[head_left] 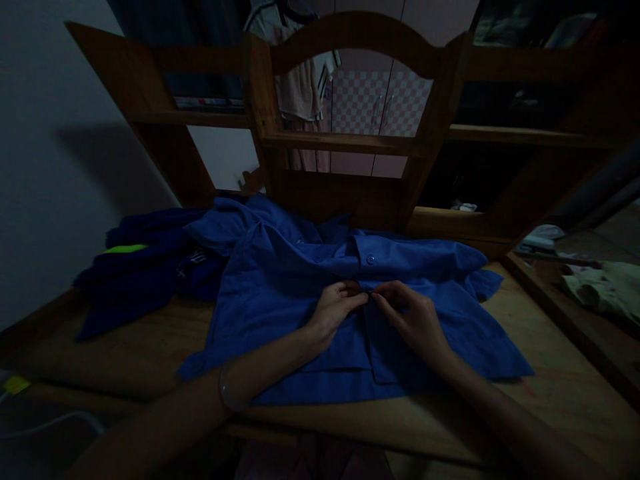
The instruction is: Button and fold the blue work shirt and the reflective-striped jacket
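Observation:
A blue button-up jacket (pixel 290 293) lies spread across the wooden table in front of me. My left hand (pixel 337 303) pinches the front edge of the jacket near its middle. Close against it, my right hand (pixel 407 310) grips the same front opening, thumb and finger pressed together. The fingertips of both hands meet at a small dark spot, perhaps a button, mostly covered by them. Just above the hands a round button (pixel 371 259) shows on the cloth. A bracelet circles my left wrist.
Darker blue clothing (pixel 155 253) with a bright green stripe lies at the left of the table (pixel 545 333). A wooden shelf frame (pixel 345 143) rises along the back. Pale cloth (pixel 603 287) lies beyond the right edge. A white cable (pixel 60 420) runs at lower left.

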`<control>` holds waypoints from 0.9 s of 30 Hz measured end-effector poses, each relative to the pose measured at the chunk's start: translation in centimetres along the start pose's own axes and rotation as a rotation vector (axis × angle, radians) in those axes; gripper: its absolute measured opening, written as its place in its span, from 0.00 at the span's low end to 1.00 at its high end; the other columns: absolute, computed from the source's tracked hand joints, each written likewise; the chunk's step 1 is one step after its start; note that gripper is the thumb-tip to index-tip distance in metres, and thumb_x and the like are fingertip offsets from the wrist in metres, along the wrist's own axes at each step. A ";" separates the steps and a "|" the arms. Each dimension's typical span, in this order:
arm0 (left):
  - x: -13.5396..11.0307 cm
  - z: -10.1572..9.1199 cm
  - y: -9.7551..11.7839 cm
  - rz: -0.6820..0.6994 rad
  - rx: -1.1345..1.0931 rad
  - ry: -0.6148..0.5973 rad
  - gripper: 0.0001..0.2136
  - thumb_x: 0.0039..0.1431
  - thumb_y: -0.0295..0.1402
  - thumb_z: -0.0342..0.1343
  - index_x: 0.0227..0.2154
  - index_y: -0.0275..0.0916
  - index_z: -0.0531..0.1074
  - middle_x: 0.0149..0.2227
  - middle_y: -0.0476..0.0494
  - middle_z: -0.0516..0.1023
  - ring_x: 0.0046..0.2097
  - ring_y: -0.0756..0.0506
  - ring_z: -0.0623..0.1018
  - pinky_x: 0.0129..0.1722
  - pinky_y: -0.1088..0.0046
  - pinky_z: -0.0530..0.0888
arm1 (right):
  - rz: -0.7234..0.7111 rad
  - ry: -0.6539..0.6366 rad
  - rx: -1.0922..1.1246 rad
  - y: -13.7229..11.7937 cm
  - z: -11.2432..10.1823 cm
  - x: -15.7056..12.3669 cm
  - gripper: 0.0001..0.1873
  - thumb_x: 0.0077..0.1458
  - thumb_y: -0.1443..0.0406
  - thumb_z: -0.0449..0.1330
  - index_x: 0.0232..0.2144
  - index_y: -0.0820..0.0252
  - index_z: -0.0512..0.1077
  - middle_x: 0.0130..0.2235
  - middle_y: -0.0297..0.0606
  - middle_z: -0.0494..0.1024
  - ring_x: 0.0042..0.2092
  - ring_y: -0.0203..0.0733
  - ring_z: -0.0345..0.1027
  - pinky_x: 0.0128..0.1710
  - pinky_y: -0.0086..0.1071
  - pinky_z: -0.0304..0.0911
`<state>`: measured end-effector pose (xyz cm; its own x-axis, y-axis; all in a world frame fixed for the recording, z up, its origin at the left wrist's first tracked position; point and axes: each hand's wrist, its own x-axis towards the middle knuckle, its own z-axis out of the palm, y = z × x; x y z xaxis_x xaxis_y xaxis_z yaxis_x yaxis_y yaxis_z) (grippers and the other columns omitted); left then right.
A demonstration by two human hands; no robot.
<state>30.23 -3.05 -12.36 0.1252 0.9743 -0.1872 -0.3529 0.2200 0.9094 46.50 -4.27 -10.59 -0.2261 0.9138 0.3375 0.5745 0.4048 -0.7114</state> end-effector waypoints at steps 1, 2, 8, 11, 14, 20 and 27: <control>-0.1 0.0 0.1 -0.014 -0.026 -0.020 0.13 0.42 0.29 0.66 0.33 0.33 0.72 0.30 0.46 0.75 0.31 0.52 0.75 0.33 0.79 0.70 | 0.003 -0.003 0.000 0.1 -0.1 0.0 0.10 0.58 0.60 0.55 0.38 0.58 0.69 0.29 0.34 0.73 0.27 0.35 0.67 0.27 0.28 0.61; -0.1 0.0 0.2 -0.023 -0.052 -0.037 0.14 0.43 0.29 0.66 0.34 0.33 0.72 0.31 0.45 0.76 0.32 0.52 0.76 0.34 0.78 0.71 | 0.003 -0.006 0.001 0.2 -0.1 0.1 0.10 0.58 0.60 0.55 0.39 0.57 0.69 0.28 0.33 0.73 0.27 0.35 0.67 0.27 0.28 0.60; 0.2 -0.4 0.0 -0.027 -0.074 -0.072 0.11 0.45 0.30 0.65 0.32 0.31 0.73 0.32 0.43 0.76 0.35 0.51 0.76 0.39 0.76 0.73 | -0.044 -0.001 -0.015 0.7 -0.1 0.3 0.08 0.56 0.61 0.56 0.38 0.57 0.69 0.28 0.33 0.73 0.29 0.36 0.68 0.29 0.28 0.61; 0.3 -0.6 0.0 -0.039 -0.079 -0.056 0.10 0.46 0.27 0.64 0.32 0.32 0.73 0.32 0.44 0.76 0.35 0.51 0.77 0.38 0.76 0.73 | -0.064 -0.004 -0.013 0.8 0.2 0.3 0.07 0.56 0.62 0.57 0.37 0.57 0.69 0.28 0.33 0.73 0.29 0.35 0.68 0.28 0.28 0.61; 0.4 -0.7 0.1 -0.051 -0.093 -0.063 0.10 0.45 0.25 0.64 0.32 0.32 0.72 0.31 0.44 0.76 0.34 0.51 0.77 0.38 0.76 0.74 | -0.075 0.007 -0.012 0.7 0.2 0.2 0.06 0.56 0.62 0.57 0.36 0.57 0.69 0.28 0.33 0.73 0.28 0.35 0.68 0.28 0.28 0.61; 0.5 -0.6 0.0 -0.042 -0.057 -0.081 0.11 0.46 0.25 0.63 0.34 0.32 0.71 0.30 0.45 0.76 0.33 0.51 0.77 0.36 0.77 0.73 | -0.045 -0.030 0.020 0.4 -0.2 0.2 0.09 0.57 0.60 0.56 0.38 0.58 0.68 0.28 0.33 0.73 0.28 0.35 0.68 0.28 0.28 0.61; 0.5 -0.5 -0.3 0.253 0.331 -0.065 0.10 0.48 0.28 0.62 0.34 0.34 0.70 0.33 0.45 0.76 0.35 0.50 0.77 0.37 0.75 0.72 | -0.001 -0.141 0.020 0.5 -0.7 0.1 0.09 0.59 0.58 0.53 0.37 0.58 0.64 0.27 0.33 0.73 0.26 0.35 0.68 0.26 0.28 0.61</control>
<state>29.92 -2.57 -12.88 0.1351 0.9883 0.0713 -0.0641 -0.0631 0.9960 47.26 -3.97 -10.46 -0.3358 0.9085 0.2487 0.5588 0.4047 -0.7238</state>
